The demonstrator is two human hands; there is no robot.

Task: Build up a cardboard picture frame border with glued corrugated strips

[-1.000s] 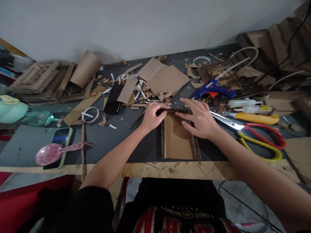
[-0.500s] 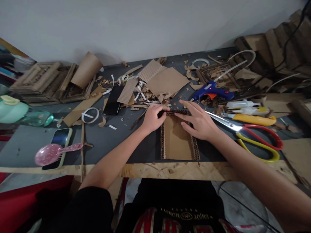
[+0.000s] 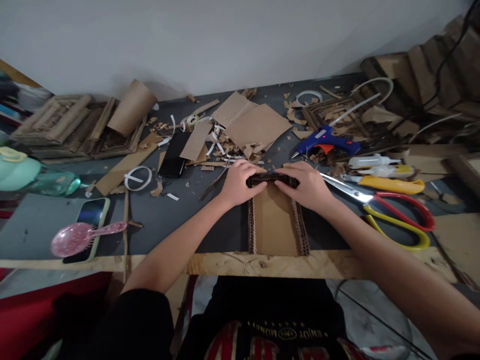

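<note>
Both of your hands pinch one dark corrugated strip (image 3: 272, 179) at the far edge of the cardboard frame (image 3: 276, 220). Your left hand (image 3: 237, 184) grips the strip's left end, fingers curled over it; your right hand (image 3: 307, 186) closes on its right end, thumb on the near side. Strip's long axis runs left to right, across your view, parallel to the table's wooden front edge (image 3: 262, 264). The frame lies flat on the dark tabletop right in front of you, long axis pointing away from you, near end touching the wooden edge; corrugated borders run down its left and right sides. Scissors (image 3: 386, 210) with red and yellow handles lie just right of your right hand, blades aimed toward it. Blue glue gun (image 3: 328, 141) sits farther back right, near the yellow utility knife (image 3: 393, 184). Black phone (image 3: 174, 152) lies back left among cardboard scraps; pink hairbrush (image 3: 80, 236) rests on another phone (image 3: 90, 220) well off to the left.
</note>
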